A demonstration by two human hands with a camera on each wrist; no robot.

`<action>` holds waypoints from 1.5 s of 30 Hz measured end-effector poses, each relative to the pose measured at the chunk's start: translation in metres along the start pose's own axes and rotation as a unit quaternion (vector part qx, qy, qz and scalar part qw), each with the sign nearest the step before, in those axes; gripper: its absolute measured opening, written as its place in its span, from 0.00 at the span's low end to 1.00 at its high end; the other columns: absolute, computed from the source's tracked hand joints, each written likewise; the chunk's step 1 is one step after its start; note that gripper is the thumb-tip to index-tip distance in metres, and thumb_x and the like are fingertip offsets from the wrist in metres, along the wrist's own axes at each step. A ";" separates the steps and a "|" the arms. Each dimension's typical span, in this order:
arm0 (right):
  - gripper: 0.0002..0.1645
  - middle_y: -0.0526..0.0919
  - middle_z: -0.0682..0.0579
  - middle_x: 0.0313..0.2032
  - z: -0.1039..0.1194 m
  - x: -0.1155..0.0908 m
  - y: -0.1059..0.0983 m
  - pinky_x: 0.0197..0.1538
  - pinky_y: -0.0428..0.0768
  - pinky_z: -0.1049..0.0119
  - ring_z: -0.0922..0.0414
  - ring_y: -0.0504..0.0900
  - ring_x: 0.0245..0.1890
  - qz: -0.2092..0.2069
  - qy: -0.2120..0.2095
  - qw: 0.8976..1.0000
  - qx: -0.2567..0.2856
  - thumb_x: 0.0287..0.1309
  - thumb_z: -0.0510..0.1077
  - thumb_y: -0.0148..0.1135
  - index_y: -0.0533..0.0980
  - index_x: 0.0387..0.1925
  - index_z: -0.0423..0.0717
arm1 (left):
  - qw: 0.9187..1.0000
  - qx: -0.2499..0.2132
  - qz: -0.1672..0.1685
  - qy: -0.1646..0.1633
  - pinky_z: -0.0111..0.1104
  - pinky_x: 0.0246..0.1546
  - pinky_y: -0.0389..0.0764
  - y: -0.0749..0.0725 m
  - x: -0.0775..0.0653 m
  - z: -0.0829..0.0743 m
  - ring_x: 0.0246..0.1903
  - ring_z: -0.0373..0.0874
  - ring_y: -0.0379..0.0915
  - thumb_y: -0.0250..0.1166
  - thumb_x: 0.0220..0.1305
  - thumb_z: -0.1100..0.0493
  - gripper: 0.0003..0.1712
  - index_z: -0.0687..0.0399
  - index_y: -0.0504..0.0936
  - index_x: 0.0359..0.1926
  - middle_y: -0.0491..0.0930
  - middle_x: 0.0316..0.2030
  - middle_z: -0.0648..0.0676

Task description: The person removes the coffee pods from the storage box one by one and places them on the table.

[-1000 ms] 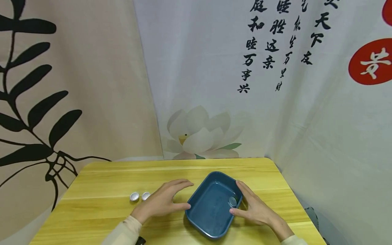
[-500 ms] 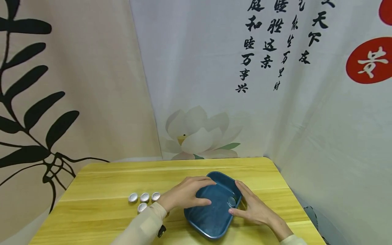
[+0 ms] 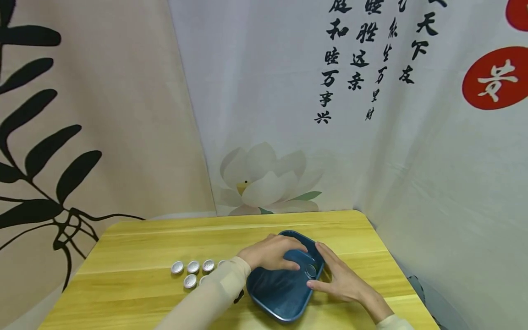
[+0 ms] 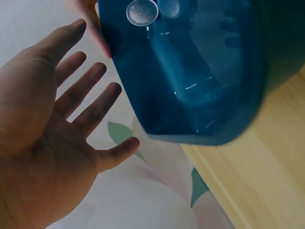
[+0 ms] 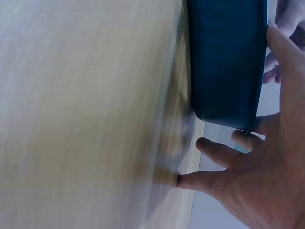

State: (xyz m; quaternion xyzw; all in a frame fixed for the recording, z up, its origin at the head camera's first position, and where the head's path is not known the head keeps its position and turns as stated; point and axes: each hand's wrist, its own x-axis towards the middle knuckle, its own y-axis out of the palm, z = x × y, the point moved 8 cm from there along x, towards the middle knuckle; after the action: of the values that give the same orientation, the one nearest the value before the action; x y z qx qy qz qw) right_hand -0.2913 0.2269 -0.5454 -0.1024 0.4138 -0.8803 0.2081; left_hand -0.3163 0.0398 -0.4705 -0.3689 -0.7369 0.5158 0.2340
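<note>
A deep blue rectangular dish (image 3: 280,288) stands askew on the table. Inside it, by the right wall, lies a small round silver piece (image 3: 311,271); the left wrist view shows the silver piece (image 4: 142,12) close up, with its reflection beside it. My left hand (image 3: 272,254) hovers over the dish, fingers spread and loosely bent; the left wrist view shows nothing in the palm of that hand (image 4: 57,124). My right hand (image 3: 340,279) holds the dish's right rim between thumb and fingers. In the right wrist view, the lower fingers of this hand (image 5: 257,176) splay toward the tabletop.
Several similar silver rounds (image 3: 193,266) stand in rows left of the dish, partly hidden behind my left sleeve (image 3: 214,293). The yellow wooden table (image 3: 144,243) ends at a printed cloth (image 3: 268,105) behind it. A dark band shows under my left wrist.
My left hand has moved right, from beside the dish to above it, uncovering more of the silver rounds. My right hand keeps its place at the rim.
</note>
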 end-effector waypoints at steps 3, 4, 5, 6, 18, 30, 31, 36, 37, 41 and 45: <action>0.71 0.48 0.35 0.92 0.000 0.001 0.000 0.80 0.67 0.20 0.27 0.58 0.88 0.003 0.000 1.000 0.004 0.69 0.71 0.74 0.46 0.93 0.45 | 1.000 0.001 0.008 0.002 0.60 0.80 0.77 0.003 0.008 -0.001 0.79 0.43 0.76 0.72 0.80 0.43 0.30 0.40 0.82 0.78 0.81 0.77 0.41; 0.71 0.47 0.35 0.92 0.000 0.001 0.001 0.80 0.67 0.20 0.27 0.57 0.88 0.005 0.000 1.000 0.006 0.70 0.71 0.74 0.46 0.93 0.45 | 1.000 0.001 0.011 0.002 0.59 0.79 0.78 0.004 0.010 -0.001 0.78 0.42 0.76 0.72 0.80 0.44 0.30 0.40 0.82 0.77 0.82 0.76 0.41; 0.71 0.47 0.35 0.92 0.000 0.001 0.001 0.80 0.67 0.19 0.27 0.57 0.88 0.006 0.001 1.000 0.008 0.70 0.71 0.74 0.46 0.93 0.45 | 1.000 0.001 0.015 0.001 0.59 0.79 0.78 0.005 0.012 -0.001 0.78 0.42 0.77 0.72 0.80 0.44 0.29 0.39 0.82 0.77 0.82 0.76 0.41; 0.71 0.47 0.35 0.92 0.000 0.001 0.001 0.80 0.67 0.19 0.27 0.57 0.89 0.008 0.001 1.000 0.011 0.70 0.71 0.74 0.46 0.93 0.45 | 1.000 0.001 0.019 0.000 0.58 0.79 0.78 0.007 0.015 0.000 0.77 0.42 0.77 0.72 0.81 0.45 0.29 0.39 0.82 0.77 0.82 0.75 0.40; 0.70 0.46 0.35 0.92 0.001 0.002 0.003 0.80 0.67 0.20 0.27 0.56 0.89 0.014 0.001 1.000 0.019 0.71 0.69 0.74 0.45 0.93 0.45 | 0.998 0.020 0.052 -0.028 0.54 0.79 0.80 0.026 0.036 0.005 0.76 0.39 0.78 0.75 0.77 0.45 0.28 0.33 0.84 0.74 0.83 0.74 0.37; 0.71 0.45 0.35 0.92 0.001 0.003 0.001 0.81 0.67 0.21 0.28 0.56 0.89 0.016 0.007 1.000 0.019 0.71 0.70 0.74 0.44 0.94 0.47 | 0.997 0.027 0.054 -0.037 0.54 0.79 0.79 0.040 0.053 0.006 0.75 0.40 0.79 0.78 0.75 0.47 0.27 0.33 0.87 0.72 0.84 0.73 0.38; 0.71 0.46 0.35 0.92 0.000 0.003 0.001 0.81 0.67 0.21 0.28 0.56 0.89 0.016 0.008 1.000 0.018 0.71 0.70 0.74 0.44 0.94 0.47 | 0.997 0.026 0.055 -0.037 0.54 0.79 0.80 0.041 0.055 0.005 0.75 0.40 0.79 0.78 0.75 0.48 0.26 0.33 0.87 0.71 0.84 0.73 0.38; 0.71 0.47 0.35 0.92 0.000 0.001 0.000 0.81 0.67 0.22 0.28 0.57 0.89 0.010 0.010 1.000 0.014 0.70 0.70 0.75 0.45 0.93 0.46 | 0.997 0.023 0.061 -0.044 0.52 0.78 0.81 0.046 0.061 0.005 0.73 0.40 0.81 0.79 0.74 0.48 0.25 0.32 0.88 0.69 0.85 0.72 0.38; 0.71 0.47 0.35 0.92 0.000 0.001 0.000 0.81 0.68 0.22 0.28 0.57 0.89 0.009 0.010 1.000 0.013 0.70 0.71 0.75 0.46 0.93 0.45 | 0.997 0.021 0.062 -0.045 0.52 0.78 0.81 0.048 0.061 0.005 0.72 0.40 0.81 0.79 0.74 0.49 0.25 0.31 0.89 0.69 0.85 0.72 0.37; 0.71 0.48 0.35 0.92 0.000 0.001 0.001 0.82 0.68 0.23 0.29 0.58 0.89 0.008 0.008 1.000 0.012 0.69 0.71 0.75 0.46 0.93 0.45 | 0.997 0.019 0.065 -0.046 0.52 0.78 0.81 0.054 0.064 0.007 0.72 0.39 0.81 0.80 0.73 0.49 0.24 0.30 0.90 0.67 0.86 0.70 0.36; 0.71 0.48 0.35 0.92 -0.001 0.001 0.001 0.82 0.67 0.23 0.29 0.58 0.88 0.006 0.009 1.000 0.013 0.70 0.70 0.75 0.46 0.93 0.45 | 0.997 0.014 0.060 -0.044 0.54 0.78 0.79 0.057 0.068 0.008 0.70 0.38 0.81 0.81 0.72 0.48 0.23 0.30 0.90 0.66 0.87 0.68 0.35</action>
State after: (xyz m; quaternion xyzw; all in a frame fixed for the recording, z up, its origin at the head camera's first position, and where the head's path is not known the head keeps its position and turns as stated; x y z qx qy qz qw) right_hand -0.2921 0.2268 -0.5468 -0.0893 0.4050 -0.8851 0.2111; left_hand -0.3472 0.0998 -0.5295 -0.3861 -0.7154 0.5553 0.1753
